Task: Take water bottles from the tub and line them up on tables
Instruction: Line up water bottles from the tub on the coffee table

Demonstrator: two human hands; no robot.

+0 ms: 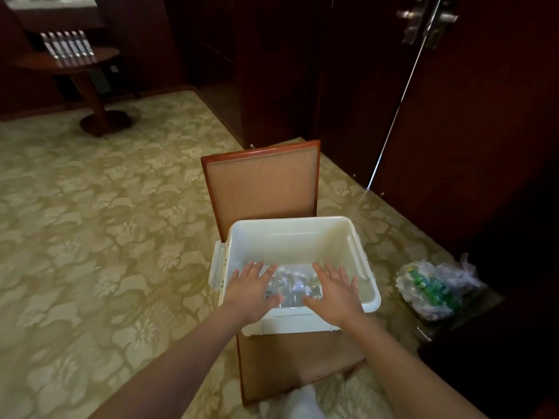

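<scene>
1. Bottles [290, 287] lie in a loose clear heap on the floor of the white tub [302, 234], low centre of the frame, most of the tub's depth bare above them.
2. Left hand [252, 290] and right hand [334, 293] hang over the near rim of the tub, palms down, fingers spread and released; neither grasps anything. The heap sits between and below the two hands, partly hidden under the fingers, and whether skin touches plastic I cannot tell.
3. Risk, as I judge it: the bottles are clear, jumbled and blurred here, so a two-handed scoop may catch one by its cap or side and let it slip back, or take hold of an uneven number.
4. The tub rests on the seat of a wooden chair [263, 182], its near wall close to the seat's middle; pressing on the near rim while reaching deep could tip or slide it.
5. At the upper left of the frame a round table [99, 57] already carries a row of bottles [68, 46], well apart from the tub across the patterned carpet [90, 222], a long carry for slippery loads.
6. A plastic bag [435, 288] with green contents lies on the floor at the right, beside the chair, a thing to step around.
</scene>
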